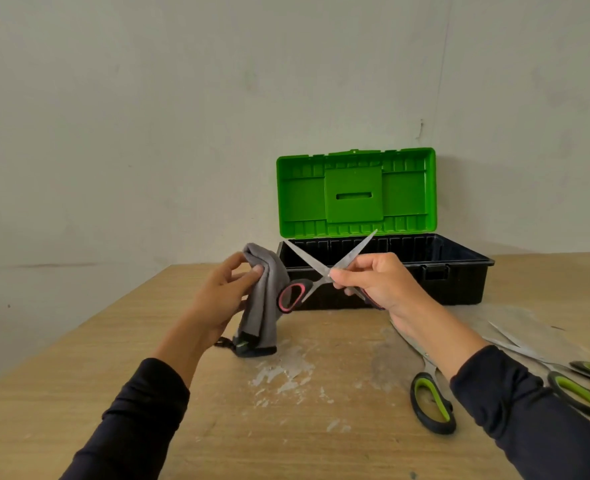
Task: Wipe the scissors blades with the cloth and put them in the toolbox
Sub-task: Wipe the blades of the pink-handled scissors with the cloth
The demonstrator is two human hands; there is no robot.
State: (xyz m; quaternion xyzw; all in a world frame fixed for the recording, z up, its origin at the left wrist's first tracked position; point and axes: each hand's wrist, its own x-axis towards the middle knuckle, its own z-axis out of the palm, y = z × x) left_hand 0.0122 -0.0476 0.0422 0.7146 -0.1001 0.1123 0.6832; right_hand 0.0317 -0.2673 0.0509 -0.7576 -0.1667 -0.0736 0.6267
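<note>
You see dull grey metal scissors blades (307,259) and a soft matt grey cloth (264,299). The toolbox (459,271) is glossy plastic. The tabletop (113,341) is matt wood, scuffed white.

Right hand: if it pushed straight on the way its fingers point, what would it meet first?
Probably the grey cloth held by the left hand; the right hand points leftward holding the open pink-handled scissors. Depth is uncertain.

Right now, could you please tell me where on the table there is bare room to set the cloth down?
Bare wood lies along the near edge of the table, between the two sleeves, and on the left side beyond the left hand gripping the grey cloth. The right side is crowded: two green-handled scissors lie there, before the open toolbox.
</note>
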